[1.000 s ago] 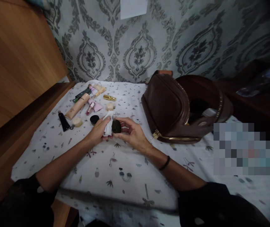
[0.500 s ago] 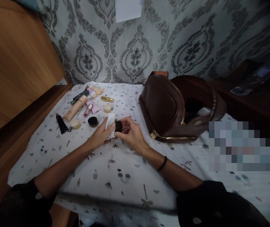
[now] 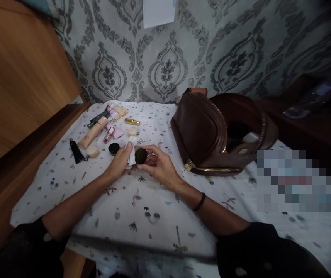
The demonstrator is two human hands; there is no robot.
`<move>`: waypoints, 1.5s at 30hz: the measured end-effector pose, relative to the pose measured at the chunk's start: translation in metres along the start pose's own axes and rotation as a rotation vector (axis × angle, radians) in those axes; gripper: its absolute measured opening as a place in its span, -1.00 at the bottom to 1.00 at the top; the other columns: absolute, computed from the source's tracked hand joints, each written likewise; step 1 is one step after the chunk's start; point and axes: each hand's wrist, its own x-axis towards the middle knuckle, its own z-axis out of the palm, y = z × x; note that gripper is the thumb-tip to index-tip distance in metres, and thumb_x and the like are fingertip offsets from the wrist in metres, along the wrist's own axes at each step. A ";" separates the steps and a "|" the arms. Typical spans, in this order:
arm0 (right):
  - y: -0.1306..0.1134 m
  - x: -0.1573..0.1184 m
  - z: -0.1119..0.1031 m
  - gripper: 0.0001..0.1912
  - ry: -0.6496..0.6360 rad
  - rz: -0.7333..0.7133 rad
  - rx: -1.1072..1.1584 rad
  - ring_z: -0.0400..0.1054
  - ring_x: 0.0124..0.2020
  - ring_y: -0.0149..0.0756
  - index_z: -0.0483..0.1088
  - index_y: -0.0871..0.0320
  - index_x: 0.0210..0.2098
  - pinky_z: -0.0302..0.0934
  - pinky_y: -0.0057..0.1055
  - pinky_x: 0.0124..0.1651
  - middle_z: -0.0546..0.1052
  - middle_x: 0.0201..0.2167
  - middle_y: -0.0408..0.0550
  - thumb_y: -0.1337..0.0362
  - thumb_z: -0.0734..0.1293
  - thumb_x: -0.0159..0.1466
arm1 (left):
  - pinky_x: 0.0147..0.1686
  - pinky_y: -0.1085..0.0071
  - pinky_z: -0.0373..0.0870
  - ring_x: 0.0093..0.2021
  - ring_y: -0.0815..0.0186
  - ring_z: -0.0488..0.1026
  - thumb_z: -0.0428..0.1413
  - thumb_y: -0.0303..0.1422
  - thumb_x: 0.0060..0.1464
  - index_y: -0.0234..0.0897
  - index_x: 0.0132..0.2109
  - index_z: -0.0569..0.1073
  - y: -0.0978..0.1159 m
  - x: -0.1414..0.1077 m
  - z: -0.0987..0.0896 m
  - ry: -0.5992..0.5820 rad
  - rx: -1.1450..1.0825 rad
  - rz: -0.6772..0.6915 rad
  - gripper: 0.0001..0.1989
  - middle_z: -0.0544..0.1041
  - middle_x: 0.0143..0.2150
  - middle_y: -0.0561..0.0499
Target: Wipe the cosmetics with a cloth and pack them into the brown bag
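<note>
My left hand (image 3: pixel 119 162) is closed around a folded white tissue (image 3: pixel 131 154). Close against the tissue is a dark green cosmetic jar (image 3: pixel 140 155), gripped by the fingertips of my right hand (image 3: pixel 161 166); its round face shows. Just left of my left hand lies a black round jar (image 3: pixel 113 148). A small cream-coloured jar (image 3: pixel 132 132) stands behind the tissue, and another cream-lidded jar (image 3: pixel 93 152) is farther left. The undersides of both hands' fingers are partly hidden.
Left on the patterned cloth are a black tube (image 3: pixel 76 151), a beige tube (image 3: pixel 93 133), a lip gloss (image 3: pixel 109 134), a gold lipstick tube (image 3: pixel 132 121) and several other tubes. An unzipped brown leather bag (image 3: pixel 200 127) stands at right. A wooden panel (image 3: pixel 23 69) borders the left side.
The dark green jar has turned so more of its round face shows, and has shifted slightly left with my right hand. My left hand has moved slightly left, its thumb now raised.
</note>
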 end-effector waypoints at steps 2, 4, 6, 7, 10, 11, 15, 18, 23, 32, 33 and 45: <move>0.000 0.000 0.000 -0.49 0.043 0.017 -0.002 0.45 -0.34 -0.34 0.34 0.06 -0.09 0.38 -0.36 -0.26 0.49 -0.34 -0.18 0.17 0.54 0.02 | -0.62 0.47 0.23 -0.55 0.33 0.34 -0.08 0.24 0.18 -0.23 -0.30 0.38 0.000 -0.002 0.002 -0.009 0.021 0.080 -0.41 0.38 -0.52 0.05; -0.001 0.001 -0.001 -0.50 0.079 0.026 0.001 0.44 -0.38 -0.34 0.32 0.07 -0.19 0.36 -0.39 -0.31 0.49 -0.39 -0.20 0.10 0.57 0.00 | -0.56 0.45 0.26 -0.51 0.33 0.33 -0.05 0.21 0.19 -0.24 -0.19 0.39 -0.001 -0.004 0.003 -0.019 0.073 0.171 -0.44 0.39 -0.48 0.06; -0.003 0.001 -0.002 -0.50 0.069 0.060 0.029 0.42 -0.45 -0.36 0.29 0.08 -0.26 0.33 -0.41 -0.40 0.48 -0.44 -0.21 0.00 0.56 0.01 | -0.51 0.44 0.26 -0.49 0.33 0.31 -0.04 0.16 0.22 -0.25 -0.08 0.38 -0.002 -0.005 0.003 -0.033 0.147 0.251 -0.46 0.38 -0.46 0.08; -0.004 0.001 -0.002 -0.50 0.048 0.084 0.053 0.41 -0.49 -0.37 0.28 0.08 -0.27 0.30 -0.42 -0.45 0.48 -0.46 -0.22 -0.04 0.54 0.03 | -0.49 0.43 0.26 -0.48 0.33 0.30 -0.05 0.14 0.24 -0.26 -0.05 0.37 -0.002 -0.005 0.003 -0.040 0.185 0.281 -0.47 0.37 -0.47 0.09; -0.009 0.000 -0.003 -0.49 -0.016 0.147 0.139 0.39 -0.57 -0.36 0.30 0.10 -0.28 0.25 -0.44 -0.53 0.47 -0.55 -0.22 -0.15 0.47 0.09 | -0.40 0.41 0.29 -0.44 0.32 0.32 -0.02 0.06 0.26 -0.29 0.02 0.33 0.000 -0.006 0.000 -0.055 0.285 0.351 -0.51 0.38 -0.43 0.09; -0.010 0.000 -0.003 -0.48 -0.029 0.166 0.170 0.40 -0.58 -0.35 0.31 0.10 -0.28 0.25 -0.44 -0.54 0.47 -0.57 -0.22 -0.18 0.46 0.10 | -0.35 0.40 0.31 -0.40 0.30 0.35 0.01 0.04 0.24 -0.29 0.06 0.31 0.001 -0.006 -0.001 -0.062 0.316 0.374 -0.51 0.41 -0.37 0.07; -0.007 0.002 -0.004 -0.42 -0.087 0.252 0.292 0.42 -0.62 -0.33 0.33 0.14 -0.39 0.19 -0.49 -0.60 0.45 -0.66 -0.19 -0.29 0.40 0.10 | -0.19 0.36 0.35 -0.22 0.23 0.44 0.12 -0.04 0.17 -0.27 0.18 0.19 0.008 -0.007 -0.003 -0.089 0.419 0.416 -0.42 0.49 -0.13 -0.04; -0.003 0.004 -0.004 -0.36 -0.126 0.317 0.310 0.41 -0.67 -0.33 0.30 0.14 -0.49 0.17 -0.49 -0.62 0.43 -0.72 -0.15 -0.37 0.33 0.10 | -0.19 0.35 0.35 -0.21 0.21 0.45 0.13 -0.06 0.16 -0.25 0.20 0.18 0.011 -0.008 -0.002 -0.086 0.453 0.401 -0.41 0.50 -0.12 -0.03; 0.000 0.006 -0.003 -0.33 -0.129 0.329 0.299 0.40 -0.68 -0.35 0.30 0.15 -0.49 0.16 -0.50 -0.62 0.43 -0.73 -0.15 -0.40 0.32 0.07 | -0.26 0.37 0.31 -0.28 0.23 0.42 0.14 -0.04 0.12 -0.24 0.11 0.22 0.010 -0.009 -0.003 -0.062 0.459 0.385 -0.46 0.49 -0.23 0.03; -0.006 0.005 -0.004 -0.42 -0.101 0.211 0.236 0.43 -0.51 -0.39 0.39 0.16 -0.24 0.22 -0.52 -0.56 0.46 -0.52 -0.22 -0.19 0.49 0.04 | -0.32 0.38 0.27 -0.39 0.29 0.34 0.01 -0.03 0.22 -0.26 -0.03 0.28 0.003 -0.006 -0.005 -0.042 0.382 0.431 -0.60 0.41 -0.38 0.08; -0.006 0.005 -0.004 -0.42 -0.095 0.192 0.220 0.43 -0.50 -0.39 0.39 0.15 -0.22 0.23 -0.52 -0.55 0.45 -0.51 -0.23 -0.17 0.51 0.03 | -0.32 0.38 0.27 -0.39 0.29 0.34 0.00 -0.03 0.23 -0.27 -0.05 0.30 0.002 -0.006 -0.005 -0.042 0.371 0.437 -0.61 0.41 -0.39 0.07; 0.001 0.001 -0.006 -0.45 -0.020 -0.101 -0.137 0.40 -0.19 -0.28 0.40 0.10 0.04 0.33 -0.40 -0.27 0.51 -0.18 -0.05 0.10 0.52 0.11 | -0.19 0.39 0.36 -0.23 0.24 0.41 -0.09 0.14 0.25 -0.30 -0.13 0.43 0.001 -0.001 -0.004 -0.002 0.212 0.323 -0.44 0.48 -0.31 0.00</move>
